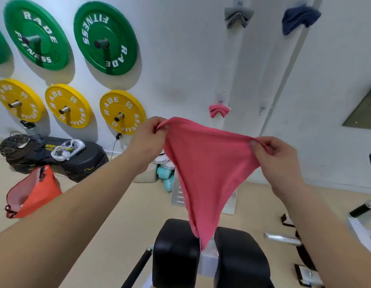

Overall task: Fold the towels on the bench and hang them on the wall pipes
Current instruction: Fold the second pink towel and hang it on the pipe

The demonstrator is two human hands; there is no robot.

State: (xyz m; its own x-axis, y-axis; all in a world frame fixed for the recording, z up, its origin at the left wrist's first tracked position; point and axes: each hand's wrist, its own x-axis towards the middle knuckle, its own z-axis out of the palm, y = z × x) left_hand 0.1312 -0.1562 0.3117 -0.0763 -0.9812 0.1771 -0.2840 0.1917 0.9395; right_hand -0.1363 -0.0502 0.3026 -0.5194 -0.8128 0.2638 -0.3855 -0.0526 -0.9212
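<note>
Your left hand (pixel 148 138) pinches one top corner of the pink towel (pixel 205 167), with thumb and fingers (pixel 160 126) curled round the bunched edge. Your right hand (pixel 276 156) grips the opposite corner the same way, its fingers closed on the cloth. Between the two sets of fingers the top edge runs nearly taut with a slight sag. Below them the towel hangs in the air and narrows to a point. Its tip hangs in front of the gap between the black pads of the surface (pixel 176 252), and you cannot tell whether it touches them.

Beyond your fingers, on the white wall, a folded pink towel (pixel 218 110) drapes over a pipe, just above the stretched edge. A short pipe stub (pixel 262 110) sticks out just right of it. Well above your fingers, a grey towel (pixel 237 17) and a navy towel (pixel 299 18) hang folded on higher pipes. Left of your left fingers, yellow plates (pixel 122 112) sit on wall pegs with green plates (pixel 105 38) above them. An orange bag (pixel 33 194) lies on the floor below and to the left.
</note>
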